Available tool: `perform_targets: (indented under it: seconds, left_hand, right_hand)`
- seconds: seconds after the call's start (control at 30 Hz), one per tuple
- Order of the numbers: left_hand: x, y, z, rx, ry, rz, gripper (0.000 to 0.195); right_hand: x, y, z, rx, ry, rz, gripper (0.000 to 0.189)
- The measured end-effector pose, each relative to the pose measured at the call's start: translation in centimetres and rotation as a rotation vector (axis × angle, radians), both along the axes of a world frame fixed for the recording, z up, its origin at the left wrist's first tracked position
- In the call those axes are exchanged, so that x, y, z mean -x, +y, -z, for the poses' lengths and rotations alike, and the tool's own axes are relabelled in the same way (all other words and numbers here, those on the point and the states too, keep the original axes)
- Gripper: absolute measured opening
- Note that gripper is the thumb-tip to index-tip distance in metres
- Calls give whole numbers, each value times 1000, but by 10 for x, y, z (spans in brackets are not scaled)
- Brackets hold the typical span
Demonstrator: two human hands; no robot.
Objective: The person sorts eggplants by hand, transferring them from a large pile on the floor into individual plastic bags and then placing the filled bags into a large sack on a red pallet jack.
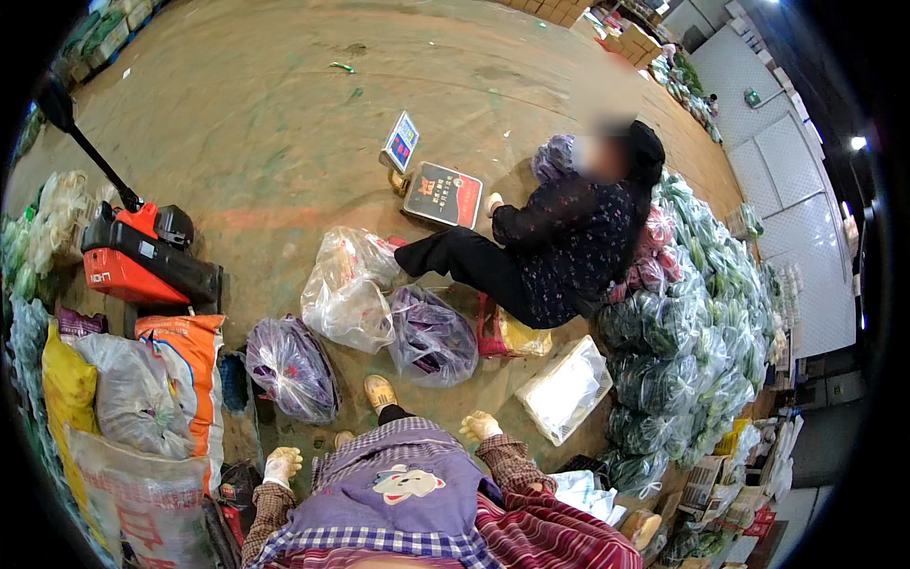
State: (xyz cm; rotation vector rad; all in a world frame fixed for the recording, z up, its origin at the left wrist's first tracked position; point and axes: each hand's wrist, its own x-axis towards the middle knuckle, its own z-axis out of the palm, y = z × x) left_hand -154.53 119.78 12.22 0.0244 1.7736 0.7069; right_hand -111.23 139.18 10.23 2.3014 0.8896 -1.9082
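Observation:
My left hand [283, 464], in a pale glove, hangs beside my purple apron with nothing seen in it. On the other side, my right hand [480, 426], gloved too, has its fingers curled; whether it holds anything small is unclear. Ahead of my feet lie a clear bag of purple vegetables [291, 370], a second such bag [434, 338] and a clear plastic bag [348, 291] with little visible in it. A seated co-worker [561, 220] leans beside a platform scale [442, 195], a gloved hand near its edge.
A white plastic crate [565, 391] lies right of the bags. Bagged green vegetables [682, 334] are heaped behind the co-worker. At left stand a red and black pallet jack [149, 249] and full sacks [142, 398]. A red and yellow package [522, 334] lies by the co-worker.

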Motion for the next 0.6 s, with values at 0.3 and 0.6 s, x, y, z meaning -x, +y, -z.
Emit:
perform_targets:
  seconds: [0.3,0.6]
  left_hand:
    - [-5,-6,-8,-14,-35,-181,14]
    - [-24,5,-23,-89,-84,-172,18]
  right_hand:
    - [15,56,31,-39,87,-197,14]
    - [53,97,17,-21,24,-431,23]
